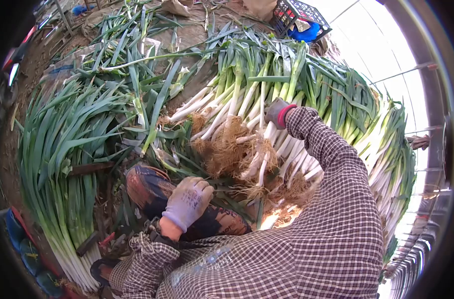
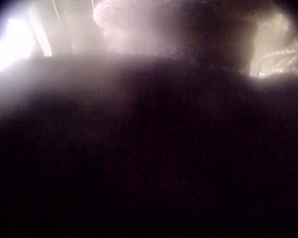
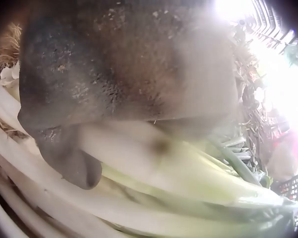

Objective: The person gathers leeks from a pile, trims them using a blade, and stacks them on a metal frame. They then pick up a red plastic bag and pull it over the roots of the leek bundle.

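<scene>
A grey glove with a red cuff covers my right hand (image 1: 277, 112), which reaches into the middle of a long row of leeks (image 1: 237, 94). In the right wrist view, the dark, soil-stained fingers and thumb of that glove (image 3: 114, 74) curl round the pale shank of a leek (image 3: 139, 153), with more white stalks beneath it. My left hand (image 1: 187, 202), in a pale lavender glove, lies over my bent leg (image 1: 147, 187), fingers loosely bent and nothing visible in them. Almost all of the left wrist view is dark and blurred.
Shaggy roots (image 1: 232, 142) point towards me from the row. Another leek pile (image 1: 62, 149) lies at left, with loose leaves (image 1: 152, 109) between. A black crate (image 1: 292, 20) with blue stuff stands at the back. Plastic sheeting (image 1: 376, 40) rises along the right.
</scene>
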`<move>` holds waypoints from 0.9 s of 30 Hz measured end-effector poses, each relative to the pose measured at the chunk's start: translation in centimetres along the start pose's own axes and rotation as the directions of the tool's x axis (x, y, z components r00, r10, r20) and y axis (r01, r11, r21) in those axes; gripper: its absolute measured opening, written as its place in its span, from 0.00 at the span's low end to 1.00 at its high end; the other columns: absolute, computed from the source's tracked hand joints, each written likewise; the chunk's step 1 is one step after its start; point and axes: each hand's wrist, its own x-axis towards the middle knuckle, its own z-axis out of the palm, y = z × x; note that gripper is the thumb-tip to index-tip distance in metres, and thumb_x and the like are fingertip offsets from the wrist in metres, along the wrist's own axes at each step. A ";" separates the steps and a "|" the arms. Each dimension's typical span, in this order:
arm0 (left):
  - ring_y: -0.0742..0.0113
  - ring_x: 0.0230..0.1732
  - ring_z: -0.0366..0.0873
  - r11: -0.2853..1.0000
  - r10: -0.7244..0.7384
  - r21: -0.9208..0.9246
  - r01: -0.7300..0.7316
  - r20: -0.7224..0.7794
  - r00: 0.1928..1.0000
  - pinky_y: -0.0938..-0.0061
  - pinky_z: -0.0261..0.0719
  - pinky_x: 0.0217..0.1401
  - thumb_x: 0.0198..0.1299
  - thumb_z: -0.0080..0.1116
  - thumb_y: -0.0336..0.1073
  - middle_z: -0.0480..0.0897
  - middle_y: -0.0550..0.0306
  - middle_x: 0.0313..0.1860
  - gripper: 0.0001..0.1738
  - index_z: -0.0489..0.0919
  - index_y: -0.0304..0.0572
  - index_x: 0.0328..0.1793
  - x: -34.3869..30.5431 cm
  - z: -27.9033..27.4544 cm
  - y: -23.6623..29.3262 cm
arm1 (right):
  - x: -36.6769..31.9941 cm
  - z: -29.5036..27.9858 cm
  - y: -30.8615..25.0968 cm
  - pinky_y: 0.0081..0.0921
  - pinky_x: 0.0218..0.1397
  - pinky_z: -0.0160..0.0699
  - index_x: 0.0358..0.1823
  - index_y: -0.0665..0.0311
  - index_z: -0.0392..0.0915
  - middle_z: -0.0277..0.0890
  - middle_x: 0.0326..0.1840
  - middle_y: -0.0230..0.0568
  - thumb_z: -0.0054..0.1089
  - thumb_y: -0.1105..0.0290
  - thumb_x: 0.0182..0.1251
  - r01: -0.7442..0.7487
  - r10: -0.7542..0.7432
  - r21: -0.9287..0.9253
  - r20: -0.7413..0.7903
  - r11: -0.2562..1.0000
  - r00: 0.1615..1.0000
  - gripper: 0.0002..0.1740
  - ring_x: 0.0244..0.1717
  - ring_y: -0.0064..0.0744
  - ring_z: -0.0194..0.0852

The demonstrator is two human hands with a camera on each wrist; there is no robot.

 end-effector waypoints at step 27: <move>0.55 0.53 0.81 0.882 -0.305 -0.400 0.247 -0.088 0.948 0.61 0.77 0.56 0.61 0.64 0.48 0.84 0.50 0.49 0.30 0.74 0.39 0.64 -2.8 -0.1 0.4 | -8.2 -4.6 -1.5 0.39 0.56 0.78 0.50 0.54 0.79 0.83 0.47 0.44 0.73 0.63 0.47 -0.026 0.423 0.561 -0.592 0.827 0.685 0.25 0.51 0.47 0.81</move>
